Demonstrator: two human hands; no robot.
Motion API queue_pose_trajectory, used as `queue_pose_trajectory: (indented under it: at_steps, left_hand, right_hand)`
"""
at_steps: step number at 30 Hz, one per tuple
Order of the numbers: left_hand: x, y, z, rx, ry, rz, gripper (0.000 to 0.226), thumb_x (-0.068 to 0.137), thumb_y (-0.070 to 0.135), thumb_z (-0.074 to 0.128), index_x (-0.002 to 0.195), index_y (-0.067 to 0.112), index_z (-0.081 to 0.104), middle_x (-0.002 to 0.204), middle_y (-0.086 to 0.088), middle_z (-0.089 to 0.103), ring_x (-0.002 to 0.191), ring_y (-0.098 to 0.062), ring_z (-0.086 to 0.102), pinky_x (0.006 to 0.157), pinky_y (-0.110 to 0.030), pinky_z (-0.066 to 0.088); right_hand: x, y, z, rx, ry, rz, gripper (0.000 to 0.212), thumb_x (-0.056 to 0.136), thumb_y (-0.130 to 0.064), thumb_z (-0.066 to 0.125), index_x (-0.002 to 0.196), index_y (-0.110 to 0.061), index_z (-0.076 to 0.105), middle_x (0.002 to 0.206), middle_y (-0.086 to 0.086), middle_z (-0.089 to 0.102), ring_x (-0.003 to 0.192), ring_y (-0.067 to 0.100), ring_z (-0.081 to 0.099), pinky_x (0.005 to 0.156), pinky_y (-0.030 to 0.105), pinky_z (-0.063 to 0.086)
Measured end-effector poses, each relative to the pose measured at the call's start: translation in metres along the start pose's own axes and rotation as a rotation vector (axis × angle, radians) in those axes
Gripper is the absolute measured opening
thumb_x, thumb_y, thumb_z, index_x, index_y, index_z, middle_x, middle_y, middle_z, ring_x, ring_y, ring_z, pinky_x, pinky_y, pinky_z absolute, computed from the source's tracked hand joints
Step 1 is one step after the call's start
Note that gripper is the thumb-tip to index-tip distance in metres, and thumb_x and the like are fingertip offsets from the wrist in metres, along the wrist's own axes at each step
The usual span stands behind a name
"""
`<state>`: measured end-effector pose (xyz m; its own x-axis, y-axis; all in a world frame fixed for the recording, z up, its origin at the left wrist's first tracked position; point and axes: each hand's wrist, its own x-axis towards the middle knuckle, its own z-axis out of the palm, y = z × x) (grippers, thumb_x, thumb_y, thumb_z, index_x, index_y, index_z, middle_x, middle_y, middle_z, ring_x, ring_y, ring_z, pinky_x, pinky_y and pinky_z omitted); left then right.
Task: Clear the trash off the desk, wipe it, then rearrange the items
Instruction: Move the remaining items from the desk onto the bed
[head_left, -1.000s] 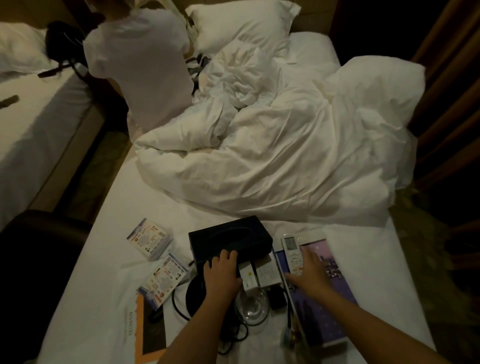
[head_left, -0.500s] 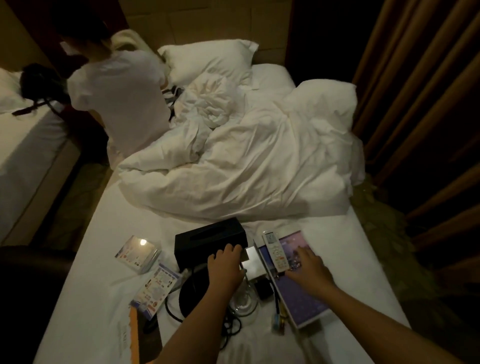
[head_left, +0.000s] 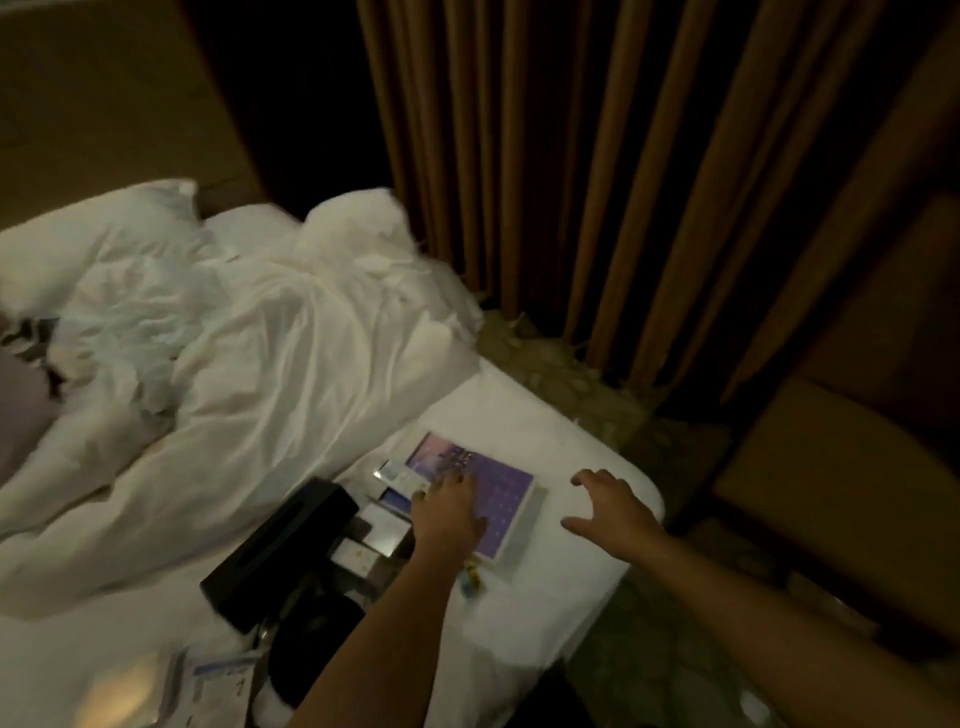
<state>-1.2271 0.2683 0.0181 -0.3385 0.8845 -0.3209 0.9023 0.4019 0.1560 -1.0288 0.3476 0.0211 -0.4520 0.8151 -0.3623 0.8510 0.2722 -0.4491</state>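
- L hand (head_left: 451, 512) lies flat on the purple booklet (head_left: 501, 491), fingers straight and together, gripping nothing; fingertips reach twd the white remote (head_left: 397, 474) at the booklet's far-left corner.
- R hand (head_left: 610, 512) hovers over bare sheet just right of the booklet, fingers spread and a bit curled, empty.
- Task items aren't on any bench. They're parked on the bed (head_left: 582, 447), near end, bunched twd the right-hand corner.
- The booklet is closest to the right edge. The black tissue box (head_left: 280, 545) sits left of it, w/ small cards (head_left: 387, 525) between the two.
- A dark round thing w/ a cable (head_left: 311, 639) sits nearer the camera, and leaflets (head_left: 218, 686) lie at the near edge.
- Crumpled duvet (head_left: 260, 374) fills the far half of the bed, well apart from the pile.
- Step, my read: the rearrange/staging part, w/ the booklet or remote as current target. Can't tell whether the wiping is done, since the bench itself is not in shot.
- Next move prob. needs the L fingers to curl under the booklet's edge, or pinch the remote, w/ the R hand coming in at the right edge to steady the lift.
- The soft sheet means flat items need an edge pried up first. The remote overlaps the booklet's corner, so it may slide off if the booklet goes up alone.
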Motion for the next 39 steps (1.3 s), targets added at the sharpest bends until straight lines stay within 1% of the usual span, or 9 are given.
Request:
queue_pose_trajectory:
  at_steps: [2, 6, 10, 14, 22, 26, 30, 35, 39]
  left_hand:
    - [-0.006, 0.038, -0.001, 0.062, -0.001, 0.084, 0.057, 0.089, 0.042, 0.057, 0.139, 0.024, 0.037, 0.142, -0.002, 0.042, 0.129, -0.025, 0.044, 0.102, -0.04, 0.037]
    - [-0.019, 0.124, -0.004, 0.134, 0.004, 0.281, 0.047, 0.09, 0.04, 0.057, 0.13, 0.022, 0.04, 0.13, -0.003, 0.048, 0.117, -0.027, 0.052, 0.094, -0.039, 0.039]
    - [-0.05, 0.227, 0.001, 0.168, 0.06, 0.429, 0.05, 0.091, 0.042, 0.057, 0.135, 0.025, 0.04, 0.135, -0.002, 0.047, 0.12, -0.024, 0.05, 0.098, -0.039, 0.037]
    - [-0.089, 0.326, 0.026, 0.178, -0.01, 0.609, 0.058, 0.091, 0.038, 0.058, 0.142, 0.025, 0.033, 0.143, -0.004, 0.04, 0.126, -0.027, 0.045, 0.104, -0.042, 0.035]
    - [-0.16, 0.497, 0.071, 0.335, -0.012, 0.926, 0.056, 0.091, 0.039, 0.058, 0.14, 0.024, 0.035, 0.139, -0.002, 0.042, 0.122, -0.025, 0.047, 0.098, -0.039, 0.037]
    - [-0.186, 0.584, 0.097, 0.382, -0.056, 1.094, 0.057, 0.091, 0.038, 0.057, 0.142, 0.024, 0.034, 0.139, -0.002, 0.042, 0.124, -0.023, 0.046, 0.1, -0.041, 0.035]
    - [-0.218, 0.687, 0.131, 0.448, -0.061, 1.297, 0.053, 0.091, 0.038, 0.057, 0.138, 0.024, 0.037, 0.134, -0.002, 0.045, 0.119, -0.024, 0.049, 0.095, -0.039, 0.037]
    - [-0.268, 0.82, 0.173, 0.513, -0.085, 1.515, 0.055, 0.09, 0.04, 0.06, 0.137, 0.024, 0.038, 0.134, -0.002, 0.045, 0.12, -0.024, 0.049, 0.096, -0.04, 0.039]
    - [-0.322, 0.897, 0.21, 0.579, -0.163, 1.739, 0.055, 0.089, 0.039, 0.061, 0.137, 0.025, 0.038, 0.136, -0.001, 0.045, 0.12, -0.022, 0.049, 0.097, -0.039, 0.04]
  right_hand:
    - [-0.028, 0.029, -0.012, 0.042, 0.044, 0.057, 0.057, 0.087, -0.042, 0.064, 0.134, -0.021, 0.04, 0.137, 0.004, 0.044, 0.124, 0.022, 0.044, 0.098, 0.033, 0.044]
    - [-0.091, 0.099, -0.041, 0.129, 0.121, 0.191, 0.057, 0.086, -0.043, 0.064, 0.134, -0.023, 0.041, 0.138, 0.004, 0.043, 0.123, 0.025, 0.044, 0.099, 0.04, 0.044]
    - [-0.169, 0.183, -0.071, 0.147, 0.182, 0.319, 0.06, 0.085, -0.049, 0.062, 0.135, -0.023, 0.039, 0.134, 0.003, 0.044, 0.122, 0.025, 0.042, 0.097, 0.039, 0.043]
    - [-0.249, 0.259, -0.084, 0.19, 0.281, 0.465, 0.056, 0.085, -0.047, 0.061, 0.132, -0.026, 0.039, 0.124, 0.002, 0.051, 0.114, 0.023, 0.049, 0.091, 0.038, 0.048]
    - [-0.375, 0.376, -0.096, 0.159, 0.479, 0.72, 0.059, 0.085, -0.04, 0.064, 0.136, -0.025, 0.039, 0.133, 0.001, 0.047, 0.122, 0.023, 0.044, 0.095, 0.037, 0.045]
    - [-0.433, 0.433, -0.098, 0.254, 0.561, 0.87, 0.056, 0.085, -0.039, 0.064, 0.135, -0.024, 0.041, 0.134, 0.0, 0.045, 0.121, 0.022, 0.045, 0.096, 0.038, 0.045]
    - [-0.497, 0.505, -0.096, 0.343, 0.582, 1.004, 0.045, 0.09, -0.029, 0.06, 0.131, -0.022, 0.043, 0.133, 0.003, 0.046, 0.117, 0.021, 0.048, 0.094, 0.035, 0.047]
    - [-0.564, 0.576, -0.097, 0.484, 0.66, 1.255, 0.063, 0.087, -0.034, 0.066, 0.14, -0.017, 0.037, 0.14, 0.004, 0.043, 0.126, 0.022, 0.044, 0.101, 0.034, 0.043]
    - [-0.614, 0.595, -0.086, 0.628, 0.775, 1.464, 0.061, 0.086, -0.037, 0.067, 0.138, -0.02, 0.04, 0.14, 0.001, 0.045, 0.125, 0.019, 0.046, 0.098, 0.03, 0.043]
